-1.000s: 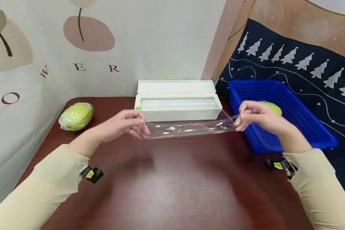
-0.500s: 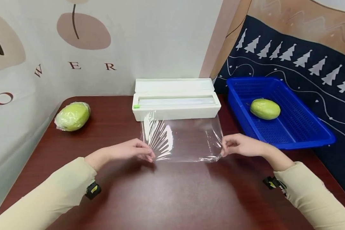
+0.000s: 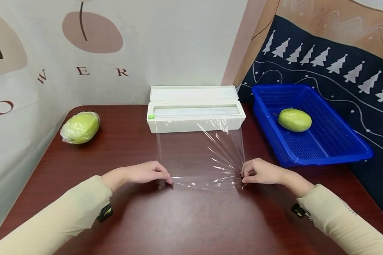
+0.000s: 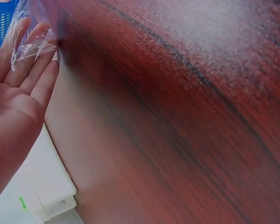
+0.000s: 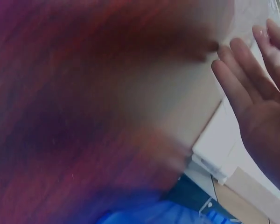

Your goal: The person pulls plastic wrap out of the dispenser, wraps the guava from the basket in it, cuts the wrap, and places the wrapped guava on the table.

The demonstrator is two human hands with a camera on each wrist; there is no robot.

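Observation:
A clear sheet of cling film [image 3: 198,152] stretches from the front of a white film dispenser box [image 3: 196,124] toward me, low over the table. At its near left corner my left hand [image 3: 143,172] pinches the film; in the left wrist view film lies over the fingers of that hand [image 4: 18,102]. The near right corner is pinched by my right hand [image 3: 263,171], where creases fan out from the fingertips. In the right wrist view, thumb and forefinger of the right hand [image 5: 266,98] meet at the film while the other fingers extend.
A film-wrapped green fruit [image 3: 81,128], perhaps a melon or papaya, lies on the dark red table [image 3: 191,223] at left. At right, a blue plastic basket [image 3: 335,161] holds a bare green fruit [image 3: 294,120]. The dispenser's lid [image 3: 193,93] stands raised against the wall cloth.
Both hands have come down and toward me, drawing a longer stretch of film out of the box. Lately the film has flattened lower over the table, its creases shifting from left to right.

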